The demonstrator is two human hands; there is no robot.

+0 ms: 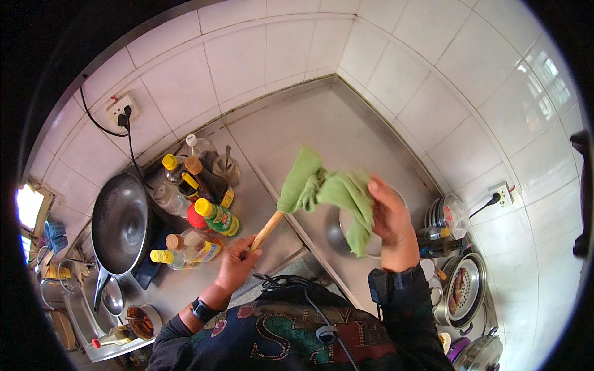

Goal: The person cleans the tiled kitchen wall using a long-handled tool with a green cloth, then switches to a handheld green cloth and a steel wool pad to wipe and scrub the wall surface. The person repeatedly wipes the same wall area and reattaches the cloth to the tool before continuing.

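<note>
My left hand [238, 260] grips a wooden handle [267, 230] near its lower end. A green cloth [302, 178] covers the far end of the handle, so the tool's head is hidden and I cannot tell its kind. From there the cloth stretches right in loose folds to my right hand [392, 215], which is blurred and holds its other end. Below the hanging cloth a round metal vessel [338, 234] stands on the steel counter [297, 116], partly covered by the cloth and my right hand.
Several sauce bottles [217, 217] and a glass jar [226, 168] stand left of the handle. A black wok [121, 222] is farther left, near a wall socket [123, 111]. On the right are stacked bowls [438, 215], a steamer pot [461, 290] with food and a lidded pot [480, 355].
</note>
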